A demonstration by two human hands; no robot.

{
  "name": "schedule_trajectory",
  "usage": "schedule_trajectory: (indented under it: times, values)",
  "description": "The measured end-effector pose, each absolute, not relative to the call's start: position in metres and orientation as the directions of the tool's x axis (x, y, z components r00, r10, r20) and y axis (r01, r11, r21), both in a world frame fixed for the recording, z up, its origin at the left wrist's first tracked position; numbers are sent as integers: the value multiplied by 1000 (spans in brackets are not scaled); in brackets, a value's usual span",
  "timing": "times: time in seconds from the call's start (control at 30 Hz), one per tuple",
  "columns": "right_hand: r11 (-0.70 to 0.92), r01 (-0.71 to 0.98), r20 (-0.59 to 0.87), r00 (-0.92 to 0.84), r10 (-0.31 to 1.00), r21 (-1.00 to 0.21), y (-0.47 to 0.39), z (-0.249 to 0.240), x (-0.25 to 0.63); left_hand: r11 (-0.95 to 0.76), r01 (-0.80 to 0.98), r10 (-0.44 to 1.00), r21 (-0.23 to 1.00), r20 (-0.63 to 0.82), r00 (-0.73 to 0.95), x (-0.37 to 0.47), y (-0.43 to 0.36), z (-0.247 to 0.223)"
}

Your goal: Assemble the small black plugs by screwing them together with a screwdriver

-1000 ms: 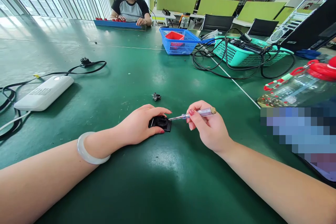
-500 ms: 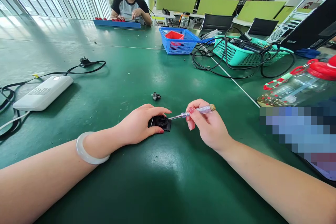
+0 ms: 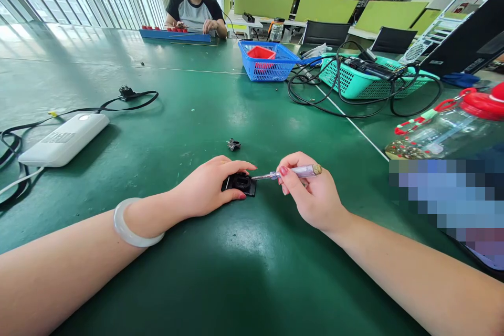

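My left hand (image 3: 207, 187) rests on the green table (image 3: 244, 262) and pins a small black square part (image 3: 241, 184) between thumb and forefinger. My right hand (image 3: 311, 194) grips a slim clear-handled screwdriver (image 3: 295, 172), held nearly level, with its metal tip at the right edge of the black part. A tiny dark metal piece (image 3: 233, 144) lies loose on the table just beyond my left hand. I wear a pale bangle (image 3: 132, 226) on my left wrist.
A white power bank (image 3: 65, 138) with black cables lies at the left. A blue basket (image 3: 268, 61) and a teal basket (image 3: 366, 80) with cables stand farther back. A clear jar with a red lid (image 3: 449, 131) is at the right. Another person (image 3: 192, 8) works at the far end.
My right hand has tilted the screwdriver slightly lower, its tip staying at the black part. My left hand has not moved. The person at the far end has shifted their hands.
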State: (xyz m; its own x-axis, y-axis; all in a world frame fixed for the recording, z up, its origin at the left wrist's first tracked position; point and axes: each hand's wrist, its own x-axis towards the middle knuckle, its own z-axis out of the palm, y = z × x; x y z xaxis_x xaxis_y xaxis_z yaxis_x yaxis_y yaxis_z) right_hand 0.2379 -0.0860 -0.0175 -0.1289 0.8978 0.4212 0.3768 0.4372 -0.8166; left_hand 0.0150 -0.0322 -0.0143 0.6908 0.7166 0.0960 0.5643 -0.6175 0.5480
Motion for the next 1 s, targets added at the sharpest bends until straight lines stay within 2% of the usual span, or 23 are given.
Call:
schedule_trajectory:
  times: [0.2,0.27,0.37,0.43,0.57,0.67,0.73,0.8,0.87,1.0]
  values:
    - [582,225,586,-57,809,-781,-92,-16,240,-604,578,727,550,81,682,14,-32,-14]
    - [603,225,590,-129,797,-765,-93,-14,239,-605,574,725,552,84,684,14,-32,-14]
    - [631,314,568,-277,775,-709,-95,-10,237,-605,572,727,554,91,681,14,-31,-14]
    - [627,358,543,-315,779,-692,-95,-8,237,-602,576,730,552,91,677,15,-31,-13]
    - [508,346,453,-231,861,-789,-90,-11,237,-608,571,725,552,93,683,14,-31,-13]
    - [357,246,334,-132,933,-901,-83,-16,237,-607,572,725,552,92,682,13,-33,-14]
    - [324,149,317,-66,946,-934,-81,-18,237,-600,584,734,547,84,674,13,-33,-15]
    - [385,72,385,-10,923,-920,-83,-19,237,-597,591,737,543,80,671,13,-33,-15]
    - [482,68,483,12,875,-874,-88,-19,237,-599,592,736,540,80,672,14,-33,-14]
    - [604,309,594,-137,792,-734,-97,-15,237,-605,587,733,538,90,674,15,-33,-14]
